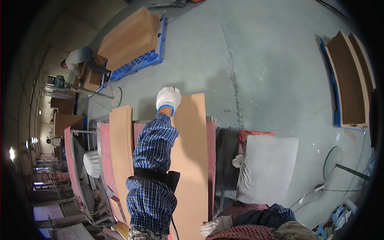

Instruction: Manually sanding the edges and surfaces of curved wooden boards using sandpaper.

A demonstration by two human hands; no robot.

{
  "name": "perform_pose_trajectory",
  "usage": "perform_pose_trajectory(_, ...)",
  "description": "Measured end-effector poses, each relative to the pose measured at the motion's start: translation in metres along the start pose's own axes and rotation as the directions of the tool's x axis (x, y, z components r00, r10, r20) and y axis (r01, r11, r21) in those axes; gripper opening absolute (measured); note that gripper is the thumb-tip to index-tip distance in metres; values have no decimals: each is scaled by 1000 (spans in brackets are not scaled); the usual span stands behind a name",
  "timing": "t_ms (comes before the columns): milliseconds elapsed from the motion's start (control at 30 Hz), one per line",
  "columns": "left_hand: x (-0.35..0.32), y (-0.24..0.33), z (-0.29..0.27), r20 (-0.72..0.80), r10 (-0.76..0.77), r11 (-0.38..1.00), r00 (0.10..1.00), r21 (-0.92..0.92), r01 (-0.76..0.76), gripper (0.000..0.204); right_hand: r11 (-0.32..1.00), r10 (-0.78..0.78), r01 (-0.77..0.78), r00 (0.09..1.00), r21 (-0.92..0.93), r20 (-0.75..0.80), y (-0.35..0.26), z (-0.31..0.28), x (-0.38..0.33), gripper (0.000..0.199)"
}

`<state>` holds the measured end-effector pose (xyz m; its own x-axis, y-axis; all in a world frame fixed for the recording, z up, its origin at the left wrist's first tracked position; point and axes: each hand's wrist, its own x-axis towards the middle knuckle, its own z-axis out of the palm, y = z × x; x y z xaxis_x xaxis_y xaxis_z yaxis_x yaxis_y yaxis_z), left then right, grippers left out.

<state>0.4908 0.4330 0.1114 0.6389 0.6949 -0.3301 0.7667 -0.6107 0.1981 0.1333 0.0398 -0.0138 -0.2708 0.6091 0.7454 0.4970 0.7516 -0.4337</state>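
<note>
My left hand, in a white glove with a blue cuff, is stretched far forward at the far left corner of a long light-brown board. Its fingers are curled closed; what they hold, if anything, is hidden. Much of the board's left side lies behind my plaid sleeve. My right hand, also gloved in white, is low beside the board's near right edge. Its fingers point left, stretched out, and seem to touch that edge. Left of my arm lie narrower brown boards, on the same pink-edged table.
A grey-white padded seat stands right of the table. Stacked boards lie on blue pallets far left, with another brown stack at right. A co-worker bends over boards. A round stand base and cables are at right.
</note>
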Motion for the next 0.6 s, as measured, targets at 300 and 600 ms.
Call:
perform_pose_trajectory(300,-48,-37,19,-104,103,994,989,45,-99,36,999,-4,-6,979,-48,-202,1,9,4,25)
perform_pose_trajectory(600,-158,-96,52,-57,51,998,997,-31,-53,36,991,112,-115,992,-72,-52,-7,18,-10,40)
